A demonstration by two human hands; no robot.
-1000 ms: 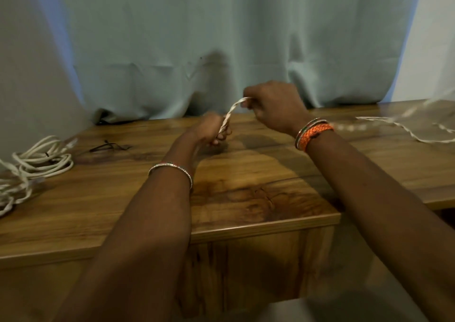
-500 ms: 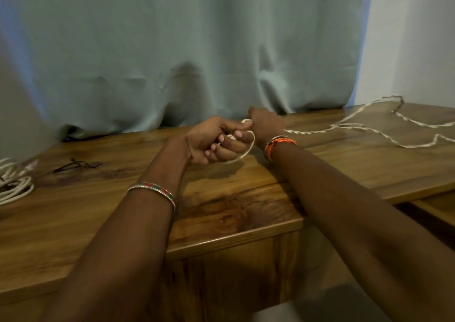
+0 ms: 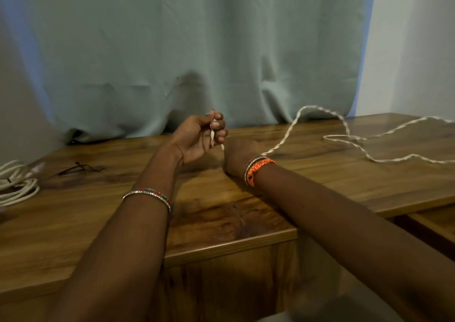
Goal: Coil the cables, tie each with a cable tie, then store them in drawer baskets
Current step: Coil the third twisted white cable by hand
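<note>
A white twisted cable [image 3: 344, 125] sprawls in loose loops over the right half of the wooden table [image 3: 221, 213]. My left hand [image 3: 197, 139] is raised palm up and pinches the cable's end between thumb and fingers. My right hand [image 3: 238, 154] rests on the table just right of it, closed around the same cable, which runs out to the right from behind the wrist. Thin black cable ties [image 3: 81, 168] lie on the table at the left. A coiled white cable [image 3: 17, 186] sits at the left edge.
A pale green curtain [image 3: 197, 51] hangs behind the table and touches its back edge. A white wall [image 3: 413, 51] shows at the right. A lower wooden surface [image 3: 438, 223] sits under the table's right part.
My left hand has lifted and opened upward with the cable end. My right hand dropped onto the table. The view shifted right, showing more of the loose cable.
</note>
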